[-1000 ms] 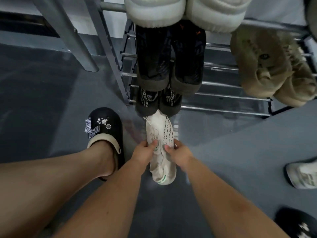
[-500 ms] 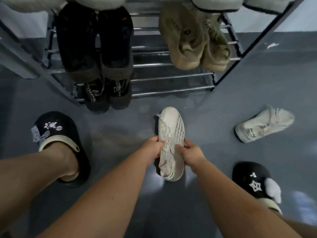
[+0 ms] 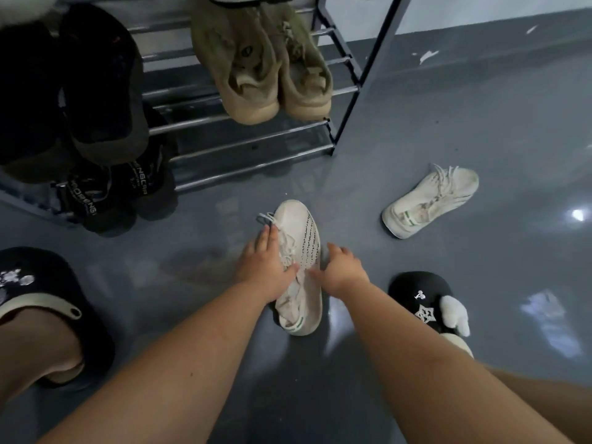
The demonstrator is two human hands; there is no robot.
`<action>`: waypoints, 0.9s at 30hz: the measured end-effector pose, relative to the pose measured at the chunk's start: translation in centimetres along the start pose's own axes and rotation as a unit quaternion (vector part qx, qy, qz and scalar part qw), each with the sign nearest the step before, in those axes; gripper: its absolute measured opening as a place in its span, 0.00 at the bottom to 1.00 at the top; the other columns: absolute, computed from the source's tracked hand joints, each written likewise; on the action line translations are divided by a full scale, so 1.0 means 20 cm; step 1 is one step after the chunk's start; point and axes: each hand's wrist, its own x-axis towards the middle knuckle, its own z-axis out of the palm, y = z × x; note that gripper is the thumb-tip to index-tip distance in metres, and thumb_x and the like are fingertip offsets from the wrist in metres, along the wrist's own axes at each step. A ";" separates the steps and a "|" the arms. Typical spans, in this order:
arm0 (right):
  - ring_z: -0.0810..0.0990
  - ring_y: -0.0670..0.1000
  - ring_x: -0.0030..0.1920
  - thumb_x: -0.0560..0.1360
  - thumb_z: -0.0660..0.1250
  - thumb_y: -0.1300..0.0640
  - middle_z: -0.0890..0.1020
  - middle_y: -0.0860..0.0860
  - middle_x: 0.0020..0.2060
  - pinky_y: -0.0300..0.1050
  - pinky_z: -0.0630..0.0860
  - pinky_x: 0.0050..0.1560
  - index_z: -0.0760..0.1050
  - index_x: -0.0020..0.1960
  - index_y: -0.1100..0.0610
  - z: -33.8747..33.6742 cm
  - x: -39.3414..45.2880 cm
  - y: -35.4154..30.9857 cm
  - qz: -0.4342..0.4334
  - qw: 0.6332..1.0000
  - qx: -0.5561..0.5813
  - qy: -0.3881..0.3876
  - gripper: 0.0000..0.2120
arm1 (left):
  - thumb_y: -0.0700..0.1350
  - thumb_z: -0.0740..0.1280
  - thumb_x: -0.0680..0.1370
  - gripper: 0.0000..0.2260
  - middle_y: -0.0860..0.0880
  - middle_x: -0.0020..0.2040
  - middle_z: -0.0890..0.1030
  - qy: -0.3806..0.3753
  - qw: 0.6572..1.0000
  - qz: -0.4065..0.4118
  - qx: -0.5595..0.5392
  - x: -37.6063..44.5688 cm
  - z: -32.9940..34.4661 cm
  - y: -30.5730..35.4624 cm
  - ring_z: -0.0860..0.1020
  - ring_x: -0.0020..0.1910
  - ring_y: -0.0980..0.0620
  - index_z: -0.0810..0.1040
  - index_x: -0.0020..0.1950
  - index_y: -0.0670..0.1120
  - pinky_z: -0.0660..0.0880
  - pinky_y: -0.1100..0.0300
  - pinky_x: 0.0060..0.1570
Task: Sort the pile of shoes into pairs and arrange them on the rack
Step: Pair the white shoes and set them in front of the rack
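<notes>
You're in a home entryway or shoe corner, by the look of it. Ahead of your hands stands a metal-bar shoe rack (image 3: 250, 145) w/ tan sneakers (image 3: 266, 65) & black shoes (image 3: 96, 84) on its tiers, black slides (image 3: 109, 193) at the bottom. Floor (image 3: 480, 123) is glossy grey, paint chipped near the pale wall (image 3: 496, 8). You've got charm-decorated black clogs (image 3: 426, 302) on your feet: indoor casual wear.

Both bare forearms reach toward frame centre; the left hand (image 3: 267, 270) lies flat, the right hand (image 3: 341, 270) spread, fingers loose.
</notes>
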 end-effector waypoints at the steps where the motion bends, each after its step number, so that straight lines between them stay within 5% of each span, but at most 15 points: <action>1: 0.60 0.59 0.72 0.74 0.65 0.45 0.61 0.56 0.73 0.53 0.63 0.68 0.54 0.76 0.55 -0.02 0.01 0.02 -0.007 0.999 -0.023 0.024 0.36 | 0.60 0.61 0.75 0.39 0.49 0.78 0.45 0.008 0.998 0.034 0.045 0.00 0.01 0.02 0.51 0.75 0.42 0.44 0.77 0.48 0.51 0.50 0.72; 13: 0.57 0.57 0.73 0.76 0.63 0.45 0.59 0.54 0.74 0.53 0.64 0.66 0.55 0.75 0.54 -0.43 0.12 0.49 0.063 0.974 -0.083 0.200 0.33 | 0.59 0.55 0.78 0.32 0.48 0.78 0.39 -0.058 0.932 0.265 0.240 0.25 0.00 0.52 0.41 0.76 0.43 0.44 0.77 0.52 0.44 0.45 0.73; 21: 0.60 0.60 0.72 0.76 0.62 0.45 0.62 0.56 0.73 0.55 0.62 0.68 0.51 0.76 0.51 -0.59 0.25 0.62 0.100 0.977 0.037 0.183 0.34 | 0.58 0.57 0.78 0.31 0.46 0.78 0.41 -0.121 0.929 0.267 0.226 0.48 0.05 0.84 0.44 0.76 0.43 0.46 0.76 0.55 0.48 0.44 0.74; 27: 0.64 0.59 0.69 0.77 0.62 0.46 0.65 0.53 0.72 0.54 0.66 0.65 0.58 0.75 0.51 -0.57 0.31 0.69 0.067 0.985 0.021 0.156 0.29 | 0.54 0.60 0.78 0.32 0.46 0.78 0.42 -0.172 0.925 0.276 0.194 0.58 0.16 0.95 0.49 0.76 0.41 0.43 0.76 0.58 0.51 0.45 0.73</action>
